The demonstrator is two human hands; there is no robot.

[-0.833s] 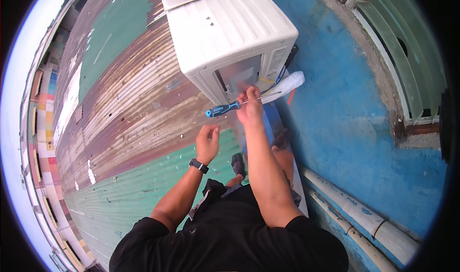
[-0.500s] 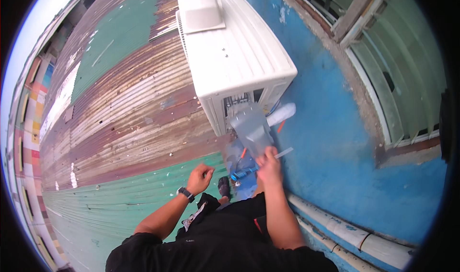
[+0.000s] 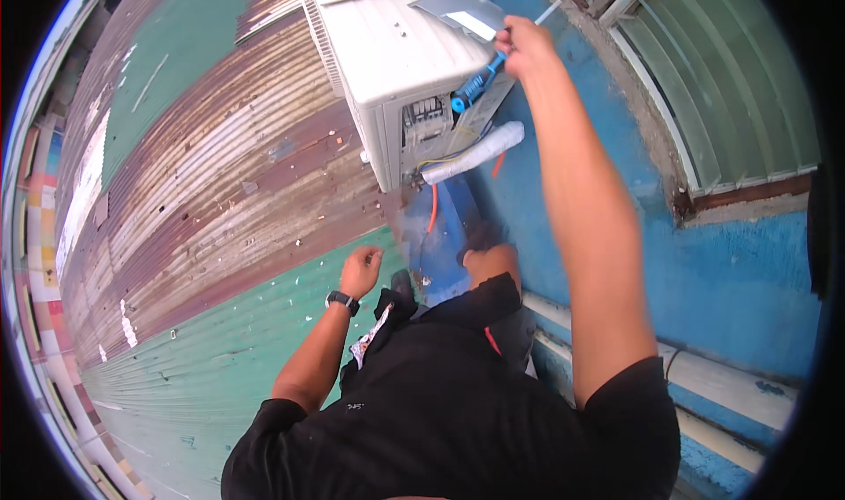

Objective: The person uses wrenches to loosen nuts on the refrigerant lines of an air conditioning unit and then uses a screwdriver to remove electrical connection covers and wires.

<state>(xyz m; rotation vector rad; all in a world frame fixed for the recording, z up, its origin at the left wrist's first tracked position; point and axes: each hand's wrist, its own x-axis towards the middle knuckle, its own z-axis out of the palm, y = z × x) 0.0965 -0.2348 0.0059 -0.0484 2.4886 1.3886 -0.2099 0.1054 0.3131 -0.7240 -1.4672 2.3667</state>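
Note:
My right hand (image 3: 528, 47) reaches far forward and grips a grey cover panel (image 3: 462, 9) together with a screwdriver (image 3: 476, 84). The screwdriver's blue and black handle points down toward the unit, its pale shaft up past my fingers. The panel is over the top of a white outdoor air-conditioner unit (image 3: 414, 55); whether it touches cannot be told. On the unit's near end an uncovered opening shows a terminal block (image 3: 425, 117) and wires. My left hand (image 3: 361, 271), with a dark watch on the wrist, hangs in front of my body, fingers curled; anything in them is hidden.
A white-wrapped pipe (image 3: 475, 152) and an orange conduit (image 3: 434, 208) run by the unit's near end. On the right stand a blue wall (image 3: 607, 262) and a louvred window (image 3: 731, 104). Corrugated roofing (image 3: 229, 174) spreads to the left. Pale pipes (image 3: 731, 390) run low along the wall.
My right hand has moved forward and up with the panel and screwdriver, from before the unit's end to above its top. The opening shows more fully. My left hand has risen slightly.

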